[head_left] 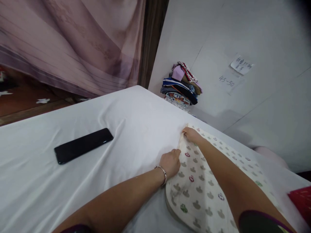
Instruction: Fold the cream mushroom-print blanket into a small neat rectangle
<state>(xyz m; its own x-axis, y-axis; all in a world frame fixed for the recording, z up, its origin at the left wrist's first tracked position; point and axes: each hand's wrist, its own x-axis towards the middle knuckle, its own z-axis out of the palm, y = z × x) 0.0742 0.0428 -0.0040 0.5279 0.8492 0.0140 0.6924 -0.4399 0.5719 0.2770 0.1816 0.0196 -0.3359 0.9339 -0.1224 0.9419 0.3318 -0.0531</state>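
A cream cloth with a small printed pattern [196,187] lies on the white-covered surface at the lower right. My left hand [170,162], with a bracelet at the wrist, has its fingers closed on the cloth's left edge. Farther along the same edge, near the cloth's far corner, my right hand [191,134] pinches the fabric. The edge between the two hands is slightly raised. My right forearm crosses over the cloth and covers part of it.
A black phone [84,145] lies on the white sheet [143,113] at the left. Folded clothes [181,85] are stacked by the wall, which bears a paper note [241,65]. A pink curtain [80,42] hangs beyond; something red [301,200] is at the right edge.
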